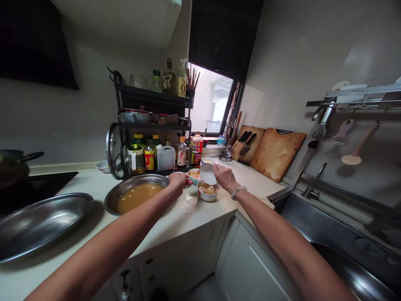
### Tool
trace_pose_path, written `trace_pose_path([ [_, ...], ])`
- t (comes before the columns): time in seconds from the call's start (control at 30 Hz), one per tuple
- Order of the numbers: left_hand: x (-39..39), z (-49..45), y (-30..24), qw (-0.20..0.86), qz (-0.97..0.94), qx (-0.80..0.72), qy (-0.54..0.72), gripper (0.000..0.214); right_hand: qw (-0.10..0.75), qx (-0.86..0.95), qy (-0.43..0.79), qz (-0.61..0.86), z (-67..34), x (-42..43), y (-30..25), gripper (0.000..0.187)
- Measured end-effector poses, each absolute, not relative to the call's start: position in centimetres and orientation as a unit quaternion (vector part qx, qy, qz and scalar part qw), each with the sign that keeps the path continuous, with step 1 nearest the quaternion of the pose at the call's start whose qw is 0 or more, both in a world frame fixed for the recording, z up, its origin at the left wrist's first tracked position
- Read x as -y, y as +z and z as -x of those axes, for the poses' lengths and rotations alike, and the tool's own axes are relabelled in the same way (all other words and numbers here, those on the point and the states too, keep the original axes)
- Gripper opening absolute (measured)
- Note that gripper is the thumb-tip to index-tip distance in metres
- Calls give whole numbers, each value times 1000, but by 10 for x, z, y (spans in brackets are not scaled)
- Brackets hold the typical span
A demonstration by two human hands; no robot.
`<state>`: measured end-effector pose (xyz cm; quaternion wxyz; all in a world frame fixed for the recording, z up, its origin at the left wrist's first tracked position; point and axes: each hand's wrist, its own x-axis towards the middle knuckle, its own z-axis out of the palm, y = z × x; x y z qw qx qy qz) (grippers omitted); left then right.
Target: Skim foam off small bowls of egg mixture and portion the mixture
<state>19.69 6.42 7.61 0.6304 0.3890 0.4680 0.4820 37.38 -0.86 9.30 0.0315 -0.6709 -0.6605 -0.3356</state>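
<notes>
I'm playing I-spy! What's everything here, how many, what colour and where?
Counter: 1, white, middle
Basin: 1, silver, counter
Oval tray: 1, silver, left
Filled bowl: 1, white, counter
Tilted bowl: 1, white, above filled bowl
Patterned bowl: 1, teal and red, counter
Rack: 1, black, counter
Bottles: several, mixed colours, rack
Lid: 1, silver-rimmed, beside rack
Chopsticks: several, brown, rack top
Pan: 1, dark, far left
Window: 1, bright white, beside rack
Knife block: 1, brown, counter
Cutting boards: 2, brown, right
Hanging utensils: several, mixed colours, right
Sink: 1, dark grey, right
Bracelet: 1, pale, wrist
Left hand: 1, bare, near basin
Right hand: 1, bare, on tilted bowl
</notes>
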Motion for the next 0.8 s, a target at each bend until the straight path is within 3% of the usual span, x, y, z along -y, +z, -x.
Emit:
trace_pose_path([
  [0.2, -65, -197, 74, 632, -384, -467, 485, 25, 29, 681, -354, 640, -374, 7, 90, 30],
  [0.5, -66, -198, 73, 634, -385, -463, 485, 24, 353, 395, -148, 835, -409, -8, 85, 16],
  [0.8, -65, -197, 71, 643, -395, -443, 485, 26, 388, 244, -122, 880, -482, 20, 56, 11],
])
